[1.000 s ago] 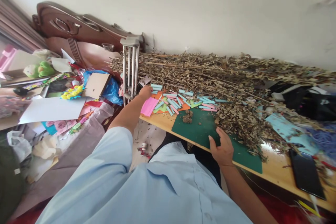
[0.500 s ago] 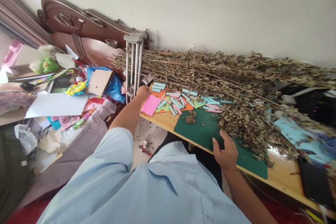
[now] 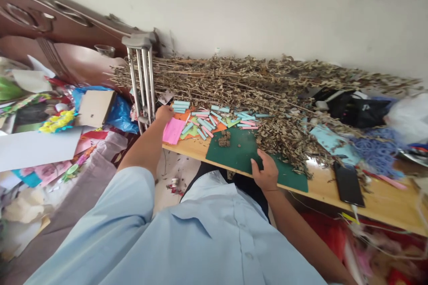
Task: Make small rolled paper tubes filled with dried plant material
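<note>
My left hand (image 3: 164, 113) is at the left end of the wooden table, beside the crutches and next to a pink paper (image 3: 174, 131) and several rolled blue tubes (image 3: 181, 105); its fingertips are too small to make out. My right hand (image 3: 265, 171) rests at the front edge of a green mat (image 3: 239, 153), thumb and fingers apart, holding nothing. On the mat lies a small brown clump (image 3: 224, 139). Blue and pink paper rolls (image 3: 205, 122) are scattered over orange and green sheets. Crumbled dry leaves (image 3: 284, 140) cover the mat's back right part.
Long dried plant stalks (image 3: 234, 78) line the wall. Metal crutches (image 3: 142, 75) stand at the table's left end. A plugged-in black phone (image 3: 348, 185), blue yarn (image 3: 376, 149) and a white bag (image 3: 409, 118) are on the right. Papers and a cardboard box (image 3: 96, 107) clutter the left.
The view has turned to the right, so the phone, yarn and white bag show more fully. Both hands stay in nearly the same places on the table.
</note>
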{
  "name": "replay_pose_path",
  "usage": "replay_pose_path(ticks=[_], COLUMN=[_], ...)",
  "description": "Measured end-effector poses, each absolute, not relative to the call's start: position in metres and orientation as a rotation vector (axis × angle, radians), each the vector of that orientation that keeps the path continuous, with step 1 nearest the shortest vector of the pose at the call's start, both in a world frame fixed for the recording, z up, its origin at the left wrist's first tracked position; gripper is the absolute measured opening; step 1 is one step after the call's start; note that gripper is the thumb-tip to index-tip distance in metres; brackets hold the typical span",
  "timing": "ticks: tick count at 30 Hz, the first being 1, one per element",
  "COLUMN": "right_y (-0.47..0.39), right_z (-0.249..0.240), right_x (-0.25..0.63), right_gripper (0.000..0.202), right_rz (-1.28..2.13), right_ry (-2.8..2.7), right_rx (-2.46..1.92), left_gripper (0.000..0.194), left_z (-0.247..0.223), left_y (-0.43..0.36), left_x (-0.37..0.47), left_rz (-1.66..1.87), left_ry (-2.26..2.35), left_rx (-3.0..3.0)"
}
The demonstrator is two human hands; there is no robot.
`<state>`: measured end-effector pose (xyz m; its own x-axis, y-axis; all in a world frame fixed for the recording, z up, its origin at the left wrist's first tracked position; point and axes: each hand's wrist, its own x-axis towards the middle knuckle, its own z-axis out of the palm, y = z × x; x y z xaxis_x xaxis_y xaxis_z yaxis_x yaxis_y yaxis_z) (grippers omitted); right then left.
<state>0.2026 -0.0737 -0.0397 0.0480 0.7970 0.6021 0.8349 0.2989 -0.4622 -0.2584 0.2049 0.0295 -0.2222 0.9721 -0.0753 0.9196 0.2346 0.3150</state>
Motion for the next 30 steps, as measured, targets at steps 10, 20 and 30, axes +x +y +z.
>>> replay_pose_path(ticks=[10,20,30], right_y=[-0.074,-0.076,-0.076], right_z=[-0.039,-0.039,-0.032], right_x=[0.204,0.206,0.205], right_gripper=[0.031,0.026,0.026], right_rz=[0.075,0.091,0.114], right_ry=[-1.694,-1.715,-1.824], right_rx=[-1.626,-1.603,-1.673], left_gripper=[0.027,0.015,0.017], left_z=[0.071,0.025,-0.01], left_y=[0.17,0.051,-0.008], left_x=[-0.174,-0.074,-0.051], left_rz=[0.592,0.743,0.862], left_ry=[2.006,1.496,1.281], left_rx=[1.979,1.96,2.007])
